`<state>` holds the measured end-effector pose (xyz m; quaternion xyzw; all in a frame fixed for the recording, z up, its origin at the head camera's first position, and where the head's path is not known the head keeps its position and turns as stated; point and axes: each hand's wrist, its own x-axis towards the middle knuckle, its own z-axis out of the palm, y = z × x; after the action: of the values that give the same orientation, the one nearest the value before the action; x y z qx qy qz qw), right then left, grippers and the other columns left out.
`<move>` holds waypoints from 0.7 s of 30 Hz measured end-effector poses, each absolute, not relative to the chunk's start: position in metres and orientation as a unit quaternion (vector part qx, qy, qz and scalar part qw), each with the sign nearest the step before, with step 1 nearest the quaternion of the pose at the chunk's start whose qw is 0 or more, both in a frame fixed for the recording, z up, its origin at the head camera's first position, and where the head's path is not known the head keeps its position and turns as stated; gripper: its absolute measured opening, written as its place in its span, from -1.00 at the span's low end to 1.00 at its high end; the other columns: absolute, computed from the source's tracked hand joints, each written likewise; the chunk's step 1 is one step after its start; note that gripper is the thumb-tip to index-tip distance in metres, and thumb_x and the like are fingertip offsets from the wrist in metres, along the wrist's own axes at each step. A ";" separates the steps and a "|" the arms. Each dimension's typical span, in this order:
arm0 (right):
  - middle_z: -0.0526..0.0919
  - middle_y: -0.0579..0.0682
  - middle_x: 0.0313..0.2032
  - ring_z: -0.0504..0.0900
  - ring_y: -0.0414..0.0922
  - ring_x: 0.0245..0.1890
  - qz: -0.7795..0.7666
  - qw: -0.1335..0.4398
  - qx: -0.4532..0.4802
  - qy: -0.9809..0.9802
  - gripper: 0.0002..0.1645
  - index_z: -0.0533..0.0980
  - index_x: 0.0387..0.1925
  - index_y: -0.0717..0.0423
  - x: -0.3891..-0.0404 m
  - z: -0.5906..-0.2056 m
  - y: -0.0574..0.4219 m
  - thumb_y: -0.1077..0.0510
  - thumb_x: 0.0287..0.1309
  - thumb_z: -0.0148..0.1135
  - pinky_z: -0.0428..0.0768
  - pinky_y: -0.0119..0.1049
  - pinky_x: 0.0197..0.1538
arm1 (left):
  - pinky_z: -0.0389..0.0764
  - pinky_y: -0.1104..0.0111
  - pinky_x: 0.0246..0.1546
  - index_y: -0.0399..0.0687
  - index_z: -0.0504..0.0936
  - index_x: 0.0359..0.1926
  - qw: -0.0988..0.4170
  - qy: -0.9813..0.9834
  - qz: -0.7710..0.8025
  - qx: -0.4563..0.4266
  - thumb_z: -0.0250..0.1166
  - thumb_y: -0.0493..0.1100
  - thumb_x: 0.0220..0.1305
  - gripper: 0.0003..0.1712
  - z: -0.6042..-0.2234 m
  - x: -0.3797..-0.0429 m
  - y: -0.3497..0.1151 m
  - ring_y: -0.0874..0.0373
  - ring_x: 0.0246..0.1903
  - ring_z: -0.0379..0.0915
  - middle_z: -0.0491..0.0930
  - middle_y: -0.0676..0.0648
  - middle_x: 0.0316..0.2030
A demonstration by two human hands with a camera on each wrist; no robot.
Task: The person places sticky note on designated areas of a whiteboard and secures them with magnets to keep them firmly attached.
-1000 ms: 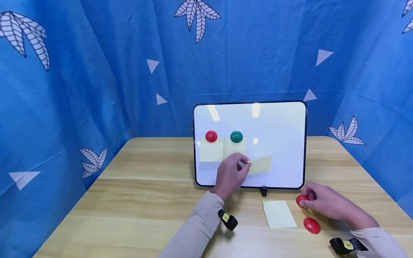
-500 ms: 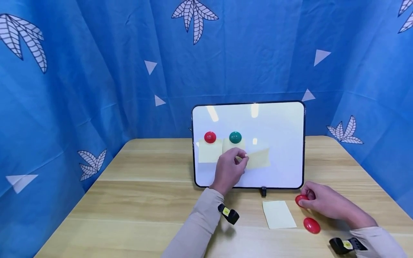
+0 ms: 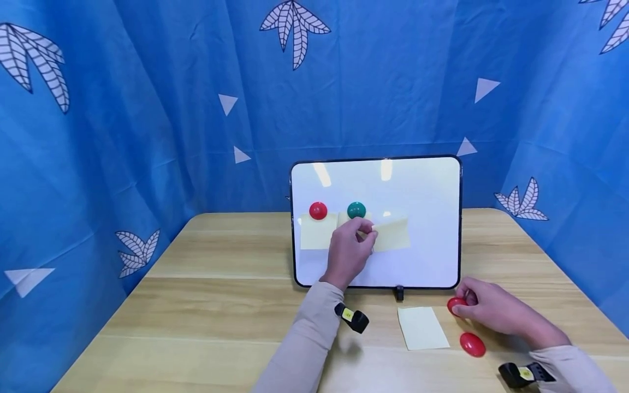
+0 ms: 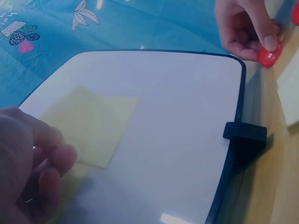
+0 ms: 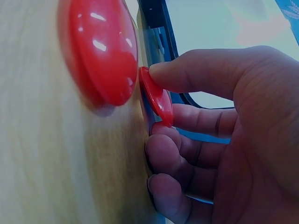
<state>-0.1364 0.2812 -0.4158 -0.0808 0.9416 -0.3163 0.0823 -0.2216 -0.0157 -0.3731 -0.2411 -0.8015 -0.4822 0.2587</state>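
My left hand (image 3: pixel 350 248) pinches a pale yellow sticky note (image 3: pixel 393 233) by its left edge, in front of the whiteboard (image 3: pixel 429 218). In the left wrist view the note (image 4: pixel 100 123) spreads out flat beyond the fingertips. At the right, my right hand (image 3: pixel 496 305) grips a red round magnet (image 3: pixel 456 306) between thumb and fingers, low by the tabletop. The right wrist view has this magnet (image 5: pixel 156 95) tilted, with the thumb on its upper end. A second red magnet (image 3: pixel 473 345) lies on the wood nearer to me.
Two more notes hang on the board's left, one under a red magnet (image 3: pixel 318 210), the other under a green magnet (image 3: pixel 356 210). Another sticky note (image 3: pixel 423 328) lies on the table (image 3: pixel 196 316). A black foot (image 3: pixel 399 293) supports the board's lower edge. Blue curtains (image 3: pixel 393 82) surround the table.
My left hand has risen along the board with the sticky note, which now sits higher, beside the note under the green magnet. The right hand keeps its place with the red magnet.
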 end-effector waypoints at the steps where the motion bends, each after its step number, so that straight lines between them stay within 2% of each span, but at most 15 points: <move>1: 0.44 -0.01 -0.48 0.41 -0.06 -0.46 -0.317 0.082 -0.081 0.942 -0.68 0.45 -0.24 0.10 -0.136 -0.416 0.281 0.05 0.17 0.42 0.34 -0.33 -0.46 | 0.58 0.54 -0.43 -0.12 0.67 -0.19 0.261 -0.800 -0.485 -0.239 0.41 -0.23 0.27 -0.88 -0.373 -0.222 -0.015 0.36 -0.52 0.50 0.67 0.04 -0.32; 12: 0.44 -0.01 -0.47 0.41 -0.06 -0.45 -0.311 0.085 -0.081 0.943 -0.68 0.45 -0.22 0.10 -0.139 -0.415 0.279 0.05 0.19 0.41 0.34 -0.32 -0.46 | 0.58 0.54 -0.43 -0.08 0.71 -0.07 0.288 -0.793 -0.494 -0.210 0.39 -0.17 0.31 -0.80 -0.374 -0.224 -0.010 0.41 -0.52 0.51 0.70 0.04 -0.30; 21: 0.43 -0.01 -0.46 0.40 -0.06 -0.45 -0.310 0.089 -0.076 0.944 -0.67 0.46 -0.20 0.10 -0.138 -0.415 0.283 0.03 0.19 0.42 0.33 -0.32 -0.47 | 0.59 0.53 -0.43 -0.10 0.75 -0.04 0.300 -0.776 -0.508 -0.224 0.37 -0.17 0.33 -0.79 -0.375 -0.224 -0.009 0.46 -0.55 0.50 0.69 0.05 -0.25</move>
<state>-0.1382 0.2825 -0.4150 -0.0755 0.9437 -0.3095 0.0889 -0.2240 -0.0093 -0.3749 -0.2242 -0.7758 -0.5078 0.2998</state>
